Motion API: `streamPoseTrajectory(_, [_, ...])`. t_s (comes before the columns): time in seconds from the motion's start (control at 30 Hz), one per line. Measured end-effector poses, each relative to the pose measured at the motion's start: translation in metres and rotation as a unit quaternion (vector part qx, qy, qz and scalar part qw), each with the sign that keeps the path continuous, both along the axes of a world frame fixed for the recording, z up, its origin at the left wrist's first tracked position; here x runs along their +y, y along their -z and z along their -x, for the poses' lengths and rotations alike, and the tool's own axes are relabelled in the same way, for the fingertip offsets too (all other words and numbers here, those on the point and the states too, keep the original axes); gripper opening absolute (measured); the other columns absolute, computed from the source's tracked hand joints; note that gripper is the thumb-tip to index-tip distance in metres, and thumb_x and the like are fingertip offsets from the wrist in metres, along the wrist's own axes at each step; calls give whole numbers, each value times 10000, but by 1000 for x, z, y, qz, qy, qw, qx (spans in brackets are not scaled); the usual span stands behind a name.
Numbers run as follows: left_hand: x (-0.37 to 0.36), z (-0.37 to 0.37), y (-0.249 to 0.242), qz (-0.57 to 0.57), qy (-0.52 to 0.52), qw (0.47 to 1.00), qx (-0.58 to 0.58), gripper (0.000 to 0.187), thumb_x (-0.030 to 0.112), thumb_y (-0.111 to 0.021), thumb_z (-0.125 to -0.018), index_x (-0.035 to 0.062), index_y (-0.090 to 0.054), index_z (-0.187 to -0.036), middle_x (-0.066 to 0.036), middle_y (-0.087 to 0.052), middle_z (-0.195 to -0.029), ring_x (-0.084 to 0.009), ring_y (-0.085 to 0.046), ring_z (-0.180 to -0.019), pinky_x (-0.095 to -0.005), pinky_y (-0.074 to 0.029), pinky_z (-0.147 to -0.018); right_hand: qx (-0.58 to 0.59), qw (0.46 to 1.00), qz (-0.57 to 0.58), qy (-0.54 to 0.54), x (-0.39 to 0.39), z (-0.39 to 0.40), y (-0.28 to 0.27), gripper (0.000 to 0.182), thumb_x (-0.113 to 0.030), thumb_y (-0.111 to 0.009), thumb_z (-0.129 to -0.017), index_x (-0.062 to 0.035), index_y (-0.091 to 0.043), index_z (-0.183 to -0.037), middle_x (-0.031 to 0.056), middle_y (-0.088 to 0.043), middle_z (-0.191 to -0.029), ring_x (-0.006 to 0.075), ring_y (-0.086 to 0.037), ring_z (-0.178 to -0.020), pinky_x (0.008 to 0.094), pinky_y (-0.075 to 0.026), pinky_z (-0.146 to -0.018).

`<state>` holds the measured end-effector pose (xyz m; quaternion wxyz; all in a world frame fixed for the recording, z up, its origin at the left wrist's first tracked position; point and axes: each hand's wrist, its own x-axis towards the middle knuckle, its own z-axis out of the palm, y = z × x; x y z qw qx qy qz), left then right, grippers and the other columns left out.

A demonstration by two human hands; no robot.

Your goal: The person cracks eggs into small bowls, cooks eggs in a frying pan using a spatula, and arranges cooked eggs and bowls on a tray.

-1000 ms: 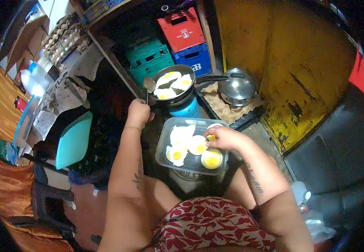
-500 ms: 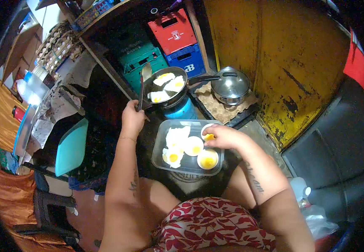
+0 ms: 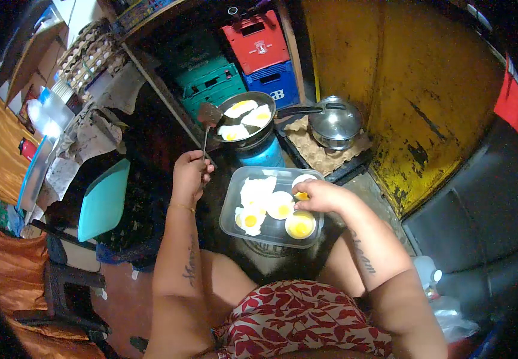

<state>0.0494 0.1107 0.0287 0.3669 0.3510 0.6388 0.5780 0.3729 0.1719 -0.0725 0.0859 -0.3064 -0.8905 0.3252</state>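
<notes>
My left hand (image 3: 190, 175) is closed around the handle of a spatula (image 3: 210, 113), its flat blade raised at the left edge of a frying pan (image 3: 274, 113). Several eggs (image 3: 232, 132) are frying in the pan, white with yellow yolks. Over a clear plastic container (image 3: 230, 230), my right hand (image 3: 321, 196) has its fingers bent on a small round bowl (image 3: 301, 178) with yolk in it; the hand hides part of this bowl. Another small bowl with a yolk (image 3: 300, 225) sits just below. Fried eggs (image 3: 250, 221) lie at the container's left side.
The pan stands on a blue burner (image 3: 263, 154). Right of it, a lidded pot (image 3: 335, 127) rests on brown paper (image 3: 312, 149). Stacked crates (image 3: 259, 45) are behind. At left are egg trays (image 3: 91, 57) and a teal lid-like panel (image 3: 104, 200).
The spatula has turned, its blade now showing broad and dark beside the pan. My right hand stays at the small bowl. The whole view has shifted slightly.
</notes>
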Motion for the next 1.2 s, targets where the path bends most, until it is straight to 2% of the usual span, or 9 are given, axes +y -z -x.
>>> streamPoseTrajectory(0.17, [-5, -10, -15, -13, 11, 999, -50, 336, -20, -496, -858, -46, -489, -1193, -122, -623, -951, -141, -640, -723, -198, -494, -501, -1, 1000, -10, -7, 1, 2, 2, 474, -352, -718, -813, -95, -624, -1200, 202, -615, -1157, 355, -584, -1113, 413, -461, -961])
streamPoseTrajectory(0.23, [-8, -14, -18, -38, 37, 998, -44, 297, -18, -508, -869, -46, -497, -1165, -117, -588, -969, -183, -649, -788, -266, -538, -583, -11, 1000, -4, -7, 0, 3, -1, 476, -351, -720, -812, -95, -624, -1202, 203, -615, -1160, 355, -583, -1114, 413, -461, -960])
streamPoseTrajectory(0.37, [-14, -15, -16, -92, 63, 991, -70, 296, 23, -559, -886, -25, -510, -1173, -110, -588, -1020, -195, -651, -885, -290, -570, -713, -12, 1000, -3, -10, 1, 3, -1, 484, -348, -722, -810, -92, -622, -1207, 209, -617, -1161, 357, -586, -1108, 413, -463, -959])
streamPoseTrajectory(0.43, [-17, -8, -8, -203, 125, 964, -114, 335, 167, -601, -927, -9, -514, -1199, -140, -606, -1099, -241, -653, -980, -336, -568, -816, -13, 1000, 4, -8, 0, 2, -3, 482, -346, -721, -810, -89, -622, -1206, 211, -620, -1158, 359, -589, -1102, 414, -464, -958])
streamPoseTrajectory(0.57, [-21, -8, -6, -279, 175, 937, -115, 435, 359, -646, -926, 13, -539, -1167, -138, -605, -1112, -247, -651, -995, -354, -559, -850, -21, 1000, 15, -2, -2, 1, -2, 479, -344, -719, -813, -84, -623, -1203, 217, -625, -1152, 365, -598, -1090, 417, -464, -955])
streamPoseTrajectory(0.63, [-25, -14, -8, -296, 136, 945, 17, 447, 412, -641, -922, 17, -561, -1115, -118, -621, -1061, -232, -659, -953, -342, -564, -817, -22, 1000, 9, -3, -1, 1, 3, 481, -345, -718, -813, -83, -624, -1205, 217, -624, -1155, 366, -597, -1091, 417, -464, -955])
streamPoseTrajectory(0.73, [-33, -14, -17, -214, 62, 965, 136, 314, 317, -629, -950, 27, -582, -1062, -90, -635, -992, -204, -667, -902, -324, -565, -769, -21, 1000, 4, -6, 0, 2, 5, 485, -347, -717, -814, -83, -624, -1210, 218, -623, -1160, 369, -596, -1094, 418, -463, -957])
streamPoseTrajectory(0.87, [-40, -10, -29, -183, 57, 966, 174, 204, 233, -598, -971, 38, -594, -1030, -66, -640, -942, -178, -672, -842, -308, -560, -716, -42, 999, 21, -2, -4, 7, -1, 498, -350, -721, -823, -65, -610, -1217, 200, -600, -1194, 348, -574, -1123, 395, -453, -968])
streamPoseTrajectory(1.2, [-34, -22, -60, -116, 127, 959, 224, 120, 122, -599, -940, 32, -641, -1008, -5, -636, -859, -95, -616, -740, -242, -500, -657, -55, 998, 26, -6, -5, 11, -1, 504, -344, -715, -825, -64, -605, -1229, 203, -600, -1195, 350, -572, -1126, 399, -448, -976])
